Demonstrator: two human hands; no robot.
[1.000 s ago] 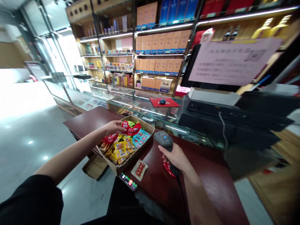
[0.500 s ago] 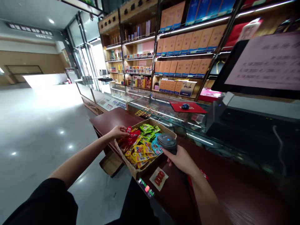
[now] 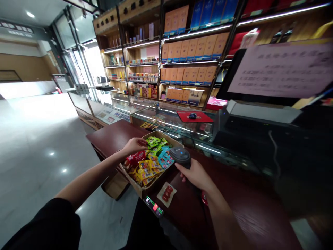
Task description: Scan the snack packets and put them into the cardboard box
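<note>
My left hand [image 3: 135,145] is over the far left part of a cardboard box [image 3: 142,191], its fingers bent loosely beside the green snack packets [image 3: 153,140]. No packet shows between those fingers. Red packets [image 3: 135,158] lie below that hand, with yellow packets [image 3: 147,168] nearer me and blue packets [image 3: 165,158] at the right side. In my right hand [image 3: 195,173] is a dark grey barcode scanner [image 3: 180,154] with a blue light, its head over the box's right edge. A small clear packet with reddish-brown pieces [image 3: 167,194] lies on the table in front of the box.
The dark red table [image 3: 109,137] runs along a glass display counter [image 3: 145,113]. On the counter are a mouse [image 3: 193,116] on a red mat and a monitor [image 3: 275,73] with a pink paper. A phone-like lit screen [image 3: 154,205] lies at the table's front edge.
My left hand has let go of the red packet and moved toward the green packets. The red packets now lie in the box. The view has turned slightly right; the scanner stays in my right hand.
</note>
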